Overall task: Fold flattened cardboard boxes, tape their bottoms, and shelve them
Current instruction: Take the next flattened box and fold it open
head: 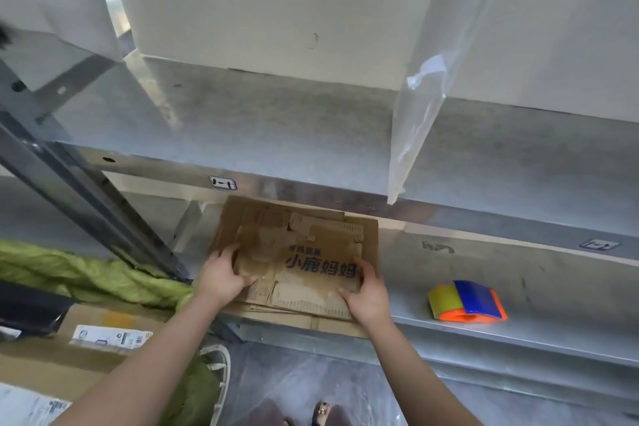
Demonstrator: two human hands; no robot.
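Shelf holds flattened boxes, fingers gripping both sides.

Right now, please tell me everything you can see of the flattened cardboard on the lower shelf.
The flattened cardboard is brown and worn, with torn paper patches and dark blue printed characters. It lies flat on top of more flattened sheets on the lower metal shelf, just below the front edge of the upper shelf. The left hand grips its left edge and the right hand grips its right near corner.
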